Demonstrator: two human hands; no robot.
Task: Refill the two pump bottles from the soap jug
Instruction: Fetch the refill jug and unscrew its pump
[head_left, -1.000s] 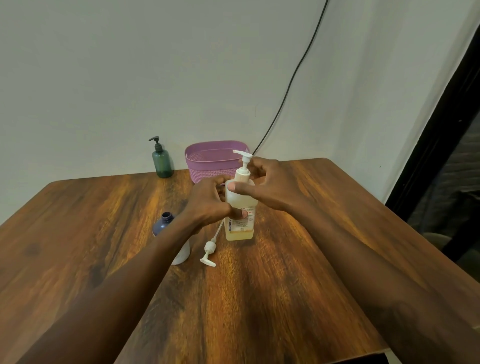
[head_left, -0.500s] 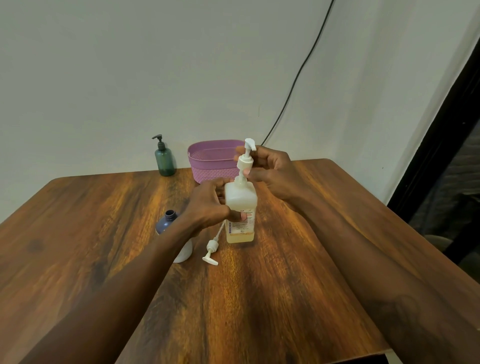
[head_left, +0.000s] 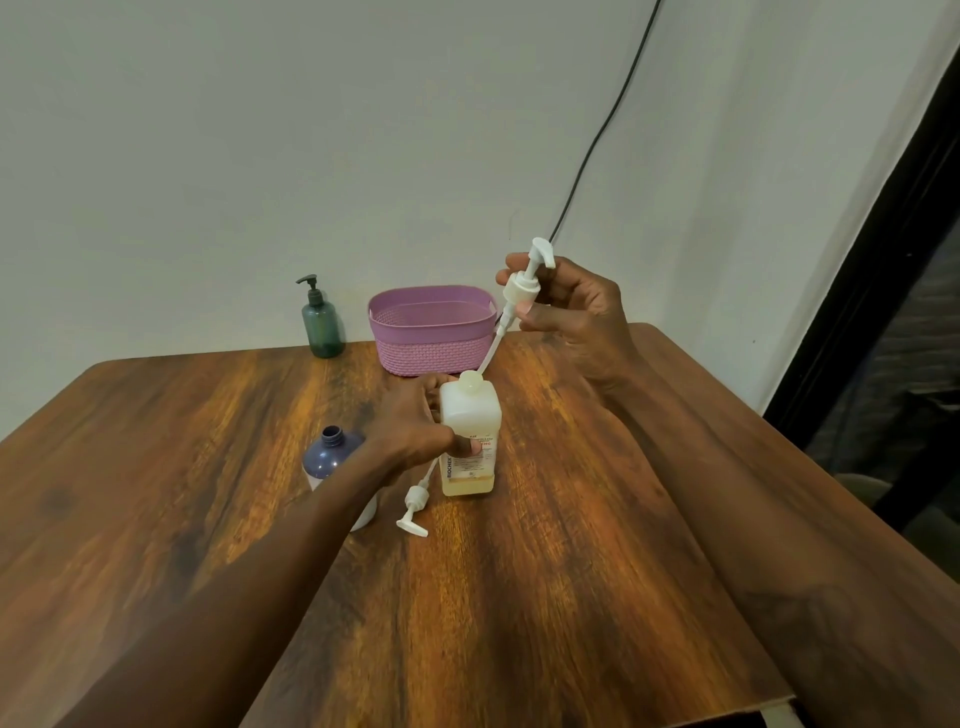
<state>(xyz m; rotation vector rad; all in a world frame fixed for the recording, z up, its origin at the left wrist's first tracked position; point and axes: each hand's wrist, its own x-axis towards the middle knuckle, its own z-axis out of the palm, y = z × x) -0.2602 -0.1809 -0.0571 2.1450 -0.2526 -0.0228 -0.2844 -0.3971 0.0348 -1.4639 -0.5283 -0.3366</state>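
A translucent white bottle (head_left: 470, 441) with a little yellow soap at its bottom stands mid-table, its neck uncovered. My left hand (head_left: 415, 431) grips its side. My right hand (head_left: 566, 306) holds its white pump head (head_left: 522, 286) up to the right, the dip tube slanting down and its tip still at the neck. Left of it a purple bottle (head_left: 332, 460) stands with no cap. A second white pump (head_left: 415, 506) lies on the table in front of the bottles. A green pump bottle (head_left: 322, 325) stands at the back by the wall.
A pink woven basket (head_left: 431, 332) sits at the back of the wooden table (head_left: 519, 597), just behind the white bottle. A black cable (head_left: 608, 124) runs down the wall behind it. The table's right edge borders a dark doorway.
My right hand has lifted the pump head off the white bottle and drawn it up and to the right, pulling the tube almost out. My left hand has kept the bottle still.
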